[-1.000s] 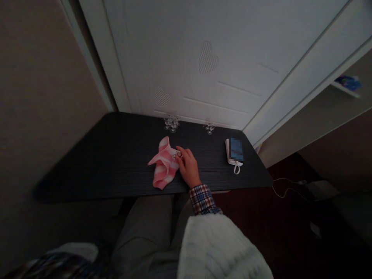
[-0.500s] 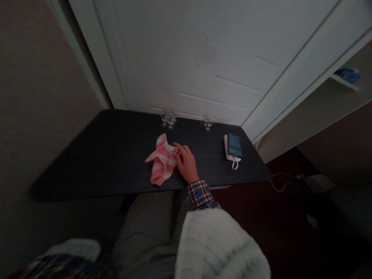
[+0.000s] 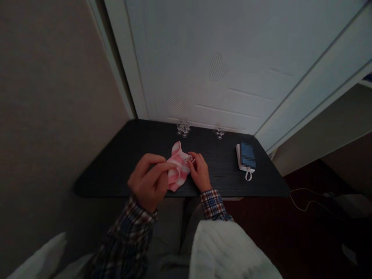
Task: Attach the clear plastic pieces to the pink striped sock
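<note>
A crumpled pink-and-white striped cloth [image 3: 182, 179] lies near the front of the dark tabletop. My left hand [image 3: 149, 181] is at its left side, fingers bent in a pinch that appears to have the cloth's edge; the fingertips are slightly blurred. On the right of the cloth, my right hand [image 3: 200, 172] grips a small clear glass piece [image 3: 190, 158] with a round end between thumb and fingers. Part of that piece rests against the cloth, and its full shape is hard to make out.
Behind the cloth, several small clear stemmed pieces [image 3: 183, 128] stand in a cluster, with a smaller cluster [image 3: 220, 133] to its right. A phone [image 3: 248, 155] leans on a white case with a loop at the right. A white panel [image 3: 186, 69] borders the table's [image 3: 116, 174] back.
My left hand has come in from the lower left to the cloth's left edge. My right hand keeps the clear piece at the cloth. The camera view has shifted.
</note>
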`<state>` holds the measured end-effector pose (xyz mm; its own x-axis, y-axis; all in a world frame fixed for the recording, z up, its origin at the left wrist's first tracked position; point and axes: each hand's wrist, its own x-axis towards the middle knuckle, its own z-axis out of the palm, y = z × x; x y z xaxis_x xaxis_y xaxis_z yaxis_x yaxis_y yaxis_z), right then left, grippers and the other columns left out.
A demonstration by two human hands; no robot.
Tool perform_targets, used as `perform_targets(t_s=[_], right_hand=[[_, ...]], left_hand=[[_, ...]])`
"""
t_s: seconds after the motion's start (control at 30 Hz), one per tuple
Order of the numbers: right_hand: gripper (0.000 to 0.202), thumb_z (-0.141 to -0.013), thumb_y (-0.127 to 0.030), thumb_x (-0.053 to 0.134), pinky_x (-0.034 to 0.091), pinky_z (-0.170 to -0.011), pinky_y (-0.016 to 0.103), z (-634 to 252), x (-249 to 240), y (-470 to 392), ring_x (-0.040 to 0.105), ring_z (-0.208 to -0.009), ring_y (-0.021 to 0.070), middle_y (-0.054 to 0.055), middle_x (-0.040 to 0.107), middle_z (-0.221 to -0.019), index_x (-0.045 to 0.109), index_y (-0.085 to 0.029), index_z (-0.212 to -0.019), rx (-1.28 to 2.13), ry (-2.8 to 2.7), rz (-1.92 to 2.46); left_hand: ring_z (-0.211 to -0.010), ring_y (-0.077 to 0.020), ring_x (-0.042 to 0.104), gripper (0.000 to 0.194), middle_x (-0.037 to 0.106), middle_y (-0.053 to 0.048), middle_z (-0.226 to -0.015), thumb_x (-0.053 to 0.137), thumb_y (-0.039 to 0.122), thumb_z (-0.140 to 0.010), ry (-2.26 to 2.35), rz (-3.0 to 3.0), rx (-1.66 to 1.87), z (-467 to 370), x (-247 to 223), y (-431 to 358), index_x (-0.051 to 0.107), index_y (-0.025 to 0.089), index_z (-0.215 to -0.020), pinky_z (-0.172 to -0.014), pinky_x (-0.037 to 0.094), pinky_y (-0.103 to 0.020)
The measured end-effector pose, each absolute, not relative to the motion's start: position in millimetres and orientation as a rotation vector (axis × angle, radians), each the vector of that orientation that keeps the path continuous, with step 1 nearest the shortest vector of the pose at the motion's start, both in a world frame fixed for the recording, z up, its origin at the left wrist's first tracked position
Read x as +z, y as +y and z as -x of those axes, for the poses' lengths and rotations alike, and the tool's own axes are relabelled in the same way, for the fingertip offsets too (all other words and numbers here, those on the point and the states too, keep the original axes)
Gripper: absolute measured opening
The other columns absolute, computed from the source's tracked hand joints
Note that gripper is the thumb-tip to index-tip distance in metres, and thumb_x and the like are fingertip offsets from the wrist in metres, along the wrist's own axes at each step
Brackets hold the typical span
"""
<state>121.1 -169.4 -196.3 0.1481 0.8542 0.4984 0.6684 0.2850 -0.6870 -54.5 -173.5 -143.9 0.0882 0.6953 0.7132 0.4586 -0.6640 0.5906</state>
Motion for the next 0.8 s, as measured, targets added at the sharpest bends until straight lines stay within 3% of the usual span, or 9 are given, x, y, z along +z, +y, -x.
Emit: perform_targets(t_s=[0.2,0.4,0.8], right_hand=[[0.028,-0.093,-0.031,0.050,0.051,-0.079,0.038,-119.8,-195.6,-170.5,0.061,-0.090,0.0175,0.006,0.060,-0.107,0.054,-0.017,-0.116,0.263,-1.567,1.397],[0.029,-0.092,-0.032,0.051,0.052,-0.075,0.036,-117.3,-194.2,-174.7,0.061,-0.085,0.0161,0.006,0.061,-0.104,0.054,-0.016,-0.116,0.346,-1.659,1.327],[0.026,-0.092,-0.032,0.052,0.053,-0.072,0.034,-121.0,-207.7,-164.4,0.062,-0.080,0.0147,0.004,0.062,-0.098,0.056,-0.015,-0.111,0.357,-1.572,1.433]], left_hand=[[-0.095,-0.0216,0.057,0.028,0.059,-0.008,-0.104,0.058,0.029,-0.086,1.399,-2.131,1.294,42.2,-188.2,-127.9,0.056,0.014,-0.110,-0.085,0.047,-0.044],[-0.087,-0.0177,0.061,0.020,0.064,-0.005,-0.095,0.054,0.032,-0.089,1.359,-2.080,1.059,48.2,-204.1,-121.2,0.062,0.014,-0.095,-0.080,0.050,-0.039],[-0.094,-0.0200,0.062,0.026,0.064,-0.007,-0.105,0.053,0.034,-0.090,1.137,-1.651,1.139,43.6,-207.0,-104.6,0.061,0.013,-0.104,-0.083,0.051,-0.041]])
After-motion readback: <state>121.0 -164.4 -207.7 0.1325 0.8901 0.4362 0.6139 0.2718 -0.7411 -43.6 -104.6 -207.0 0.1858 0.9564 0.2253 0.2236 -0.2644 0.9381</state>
